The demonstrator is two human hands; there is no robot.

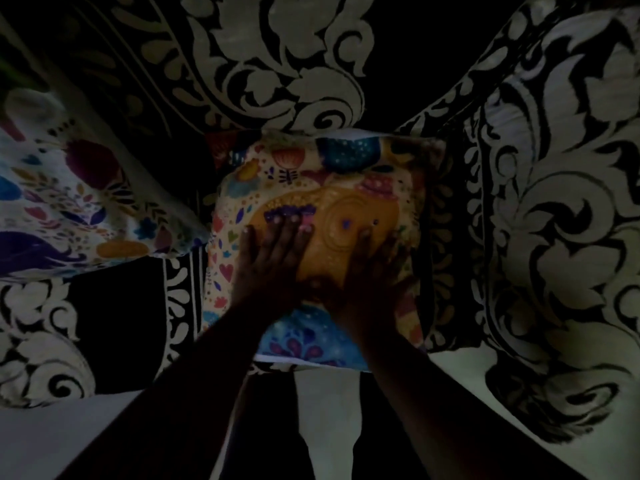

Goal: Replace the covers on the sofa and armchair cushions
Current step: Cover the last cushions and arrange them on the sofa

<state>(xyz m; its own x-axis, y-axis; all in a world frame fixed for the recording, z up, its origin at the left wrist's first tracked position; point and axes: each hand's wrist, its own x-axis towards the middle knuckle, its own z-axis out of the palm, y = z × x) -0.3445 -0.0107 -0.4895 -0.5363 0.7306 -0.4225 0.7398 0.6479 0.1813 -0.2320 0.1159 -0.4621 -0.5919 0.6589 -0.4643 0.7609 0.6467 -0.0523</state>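
Observation:
A cushion in a colourful cover (349,174) with an orange and blue pattern lies on the seat of a black-and-white damask armchair (277,64). My left hand (273,258) lies flat on the cushion's left half with its fingers straight. On the right half my right hand (367,268) presses down, fingers spread. A second cushion in a colourful floral cover (69,202) leans at the left. The scene is very dark.
The armchair's patterned arm (554,202) rises at the right, and patterned fabric (41,323) covers the left side. A pale strip of floor or cloth (325,410) shows below the cushion between my forearms.

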